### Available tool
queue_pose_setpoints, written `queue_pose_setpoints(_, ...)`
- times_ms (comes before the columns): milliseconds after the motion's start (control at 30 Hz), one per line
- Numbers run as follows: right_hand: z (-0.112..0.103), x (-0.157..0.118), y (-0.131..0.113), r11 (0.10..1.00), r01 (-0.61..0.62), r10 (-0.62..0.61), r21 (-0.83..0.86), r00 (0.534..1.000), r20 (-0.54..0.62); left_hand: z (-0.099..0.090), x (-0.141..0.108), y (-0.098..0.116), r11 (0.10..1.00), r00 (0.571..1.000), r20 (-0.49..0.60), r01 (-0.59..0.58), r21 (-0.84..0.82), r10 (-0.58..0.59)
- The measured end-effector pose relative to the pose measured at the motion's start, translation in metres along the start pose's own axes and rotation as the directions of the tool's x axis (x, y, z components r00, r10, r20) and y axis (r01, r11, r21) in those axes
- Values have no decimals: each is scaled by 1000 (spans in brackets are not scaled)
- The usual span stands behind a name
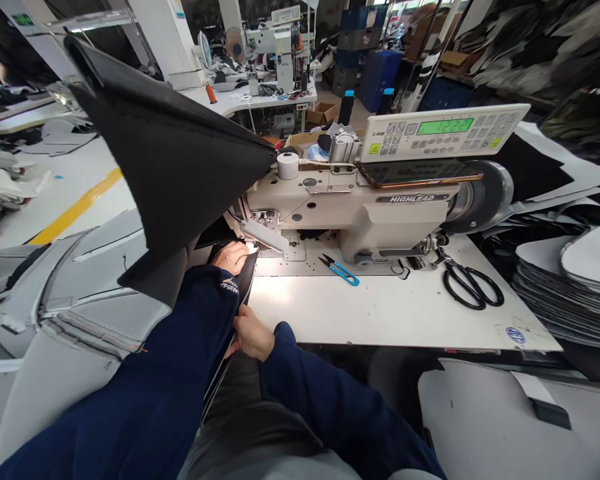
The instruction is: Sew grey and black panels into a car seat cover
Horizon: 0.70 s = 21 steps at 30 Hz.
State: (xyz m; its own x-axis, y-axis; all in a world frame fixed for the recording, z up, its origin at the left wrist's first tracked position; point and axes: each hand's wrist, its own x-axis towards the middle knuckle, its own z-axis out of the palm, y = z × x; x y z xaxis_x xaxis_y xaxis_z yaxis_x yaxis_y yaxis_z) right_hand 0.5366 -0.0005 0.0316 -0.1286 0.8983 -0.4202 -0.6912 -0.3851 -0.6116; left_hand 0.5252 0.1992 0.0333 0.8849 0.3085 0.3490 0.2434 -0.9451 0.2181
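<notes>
A cream sewing machine stands on a white table, its lamp lighting the needle area. My left hand lies on black fabric just left of the needle area, fingers bent and pressed onto the material. Nearer to my body, my right hand pinches the edge of the same dark strip, which runs down towards my lap. A large black sheet rises over my left forearm and reaches the machine's head. Blue thread snips rest on the table right of the needle area.
Black scissors lie at the table's right. A control panel tops the machine. Stacked grey pieces stand at the far right. Grey padded panels fill the left side, and another panel is at the lower right.
</notes>
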Motion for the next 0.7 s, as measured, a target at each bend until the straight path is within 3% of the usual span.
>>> queue_pose_setpoints(133,-8,-10,-5,995,22,-16,-96,998,65,-1,-9,8,1000,1000,-3,5,19,-5)
queue_pose_setpoints(200,-17,-26,-7,970,160,-123,-185,973,196,0,-11,10,1000,1000,-8,13,29,-12)
queue_pose_setpoints(233,-22,-35,-7,927,272,-195,-257,937,290,0,-12,10,999,1000,-10,16,34,-15)
queue_pose_setpoints(267,-27,-44,-6,843,406,-257,-354,881,398,1,-12,10,999,1000,-12,18,39,-18)
queue_pose_setpoints(300,-30,-51,-5,697,545,-293,-466,810,508,2,-12,10,999,1000,-14,21,45,-20)
queue_pose_setpoints(367,-33,-57,-1,230,720,-256,-655,694,673,3,-12,9,998,999,-21,28,58,-27)
queue_pose_setpoints(433,-32,-49,3,-264,672,-172,-692,673,720,3,-12,9,997,999,-29,38,73,-36)
queue_pose_setpoints(467,-30,-42,4,-435,613,-136,-659,679,722,3,-13,9,996,999,-32,41,79,-38)
queue_pose_setpoints(533,-29,-25,3,-605,548,-67,-578,688,722,2,-14,10,995,999,-29,41,88,-39)
queue_pose_setpoints(700,-37,-12,-7,-700,555,-42,-449,596,802,3,-15,15,990,997,-15,73,117,-72)
